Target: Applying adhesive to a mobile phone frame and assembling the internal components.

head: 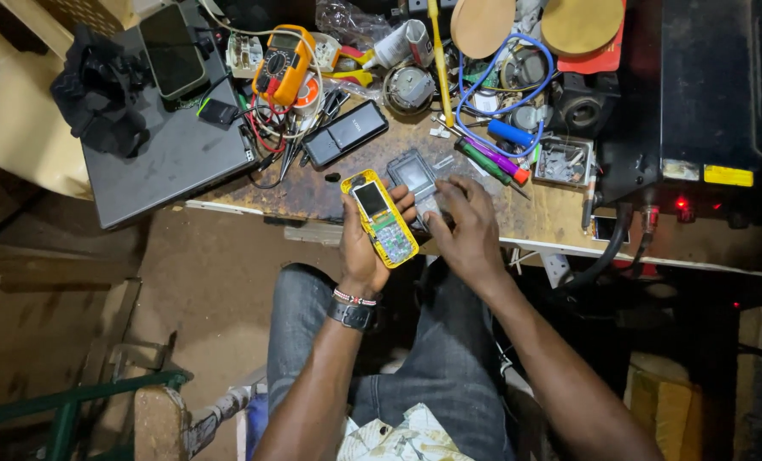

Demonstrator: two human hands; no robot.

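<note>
— What are the fingers (pixel 402 201) of the left hand (pixel 362 243) doing?

— They are wrapped around a small yellow phone (pixel 380 218), its face up, with screen and keypad board exposed. It is held above the lap, just off the near edge of the worktop (pixel 330 192), tilted toward the eyes, probably for a clear look at its front.

— And the right hand (pixel 465 229)?

— Its fingers (pixel 439 198) are curled down onto a grey phone part (pixel 414 177) lying at the worktop's edge, touching it. I cannot tell whether they are pinching it or only resting on it.

— What lies around them?

— A black handset (pixel 344 133) beyond the yellow phone, an orange multimeter (pixel 284 65) with red and black leads, a closed grey laptop (pixel 176 145) to the left carrying a phone (pixel 171 49), and screwdrivers (pixel 492 162) near a blue cable (pixel 483 72).

— Any containers?

— One small open tray (pixel 564 161) to the right of the screwdrivers, holding tiny parts too small to identify.
</note>
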